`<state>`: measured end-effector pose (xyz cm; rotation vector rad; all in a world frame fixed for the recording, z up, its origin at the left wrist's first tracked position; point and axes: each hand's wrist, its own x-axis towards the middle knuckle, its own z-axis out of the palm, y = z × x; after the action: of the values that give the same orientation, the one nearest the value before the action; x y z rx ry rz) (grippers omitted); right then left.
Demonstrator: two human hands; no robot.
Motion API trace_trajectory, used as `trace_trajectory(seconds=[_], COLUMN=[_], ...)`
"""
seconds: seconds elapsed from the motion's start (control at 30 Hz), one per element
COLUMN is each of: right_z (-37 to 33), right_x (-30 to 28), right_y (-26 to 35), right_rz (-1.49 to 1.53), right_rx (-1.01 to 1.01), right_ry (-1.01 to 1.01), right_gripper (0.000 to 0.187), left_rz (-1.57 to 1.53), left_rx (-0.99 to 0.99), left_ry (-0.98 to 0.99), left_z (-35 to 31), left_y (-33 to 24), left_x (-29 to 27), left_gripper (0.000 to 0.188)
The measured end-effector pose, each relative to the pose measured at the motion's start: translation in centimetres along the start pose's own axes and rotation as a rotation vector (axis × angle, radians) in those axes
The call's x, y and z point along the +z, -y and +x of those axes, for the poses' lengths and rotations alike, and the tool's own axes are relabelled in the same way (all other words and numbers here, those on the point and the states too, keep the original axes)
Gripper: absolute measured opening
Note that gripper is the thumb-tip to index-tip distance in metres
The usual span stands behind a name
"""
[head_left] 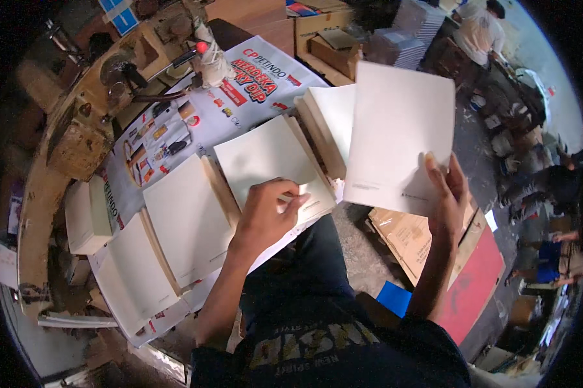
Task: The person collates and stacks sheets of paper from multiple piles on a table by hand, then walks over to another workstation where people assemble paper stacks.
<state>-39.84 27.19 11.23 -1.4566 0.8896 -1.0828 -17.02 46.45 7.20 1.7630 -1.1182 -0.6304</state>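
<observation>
My right hand (448, 191) grips a thin set of cream-white paper sheets (398, 129) by its lower right edge, thumb on top, and holds it up to the right of the table. My left hand (269, 216) is closed in a pinch at the near right corner of a stack of cream sheets (265, 155). A small bit of the top sheet seems to stick up between thumb and forefinger. To the left lie a second stack (185, 216) and a third stack (133, 268). Another stack (327, 119) stands beyond, partly hidden by the raised sheets.
A printed banner (253, 58) covers the table under the stacks. Further left are a paper block (88, 216) and a rusty metal machine (84, 145). Flattened cardboard (401, 239) and a red board (476, 281) lie at right. A person (479, 32) sits at the far right.
</observation>
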Motion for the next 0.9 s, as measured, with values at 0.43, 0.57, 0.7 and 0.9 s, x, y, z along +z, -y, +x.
trace_trajectory(seconds=[0.43,0.57,0.7,0.9], right_z=[0.1,0.4,-1.3,-5.3], right_x=[11.9,13.1,13.6,16.7], right_y=[-8.7,-7.8,-7.2,-4.5], right_rz=[-0.160,0.362,-0.125,-0.016], right_rx=[0.119,0.750,0.252,0.205], right_ry=[0.574,0.543,0.609,0.551], right_gripper=[0.055,0.061,0.063,0.058], left_rz=[0.672,0.484,0.010,0.062], left_rx=[-0.171,-0.213,-0.380,-0.018], left_ry=[-0.156,-0.125,-0.586,-0.521], left_z=[-12.9,-14.2,-17.3,-23.7], left_y=[1.5,3.2,2.5,3.5], left_x=[-8.8,-10.9,-11.5,-16.0], left_gripper=[0.057,0.030,0.007,0.057])
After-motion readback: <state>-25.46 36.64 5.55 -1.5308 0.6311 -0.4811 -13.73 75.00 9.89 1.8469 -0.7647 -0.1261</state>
